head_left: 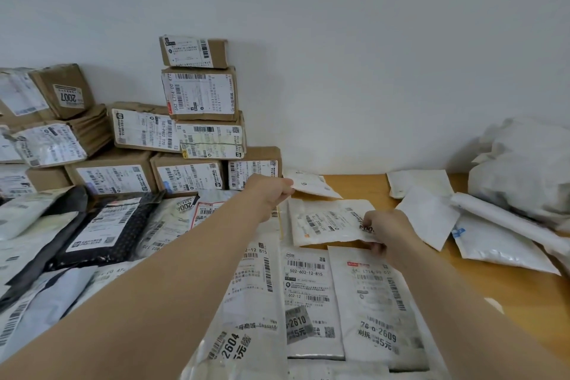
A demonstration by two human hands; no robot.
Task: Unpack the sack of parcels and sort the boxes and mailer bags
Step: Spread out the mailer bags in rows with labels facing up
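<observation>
Wooden table (524, 290), hands (271, 191) (385, 231) on mailer bags (324, 219)

Left hand (272, 192) on small mailer (313, 187), right hand (387, 233) on labelled mailer (327, 220)

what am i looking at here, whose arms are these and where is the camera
There is no machine here: these are a person's two bare arms, filmed by one wide-angle camera worn on the head, looking forward and down. The left hand grips a small white mailer; the right hand pinches the edge of a labelled mailer. Brown cardboard boxes are stacked against the wall at left, flat mailer bags lie in front on the wooden table, and a crumpled white sack sits at right.
</observation>
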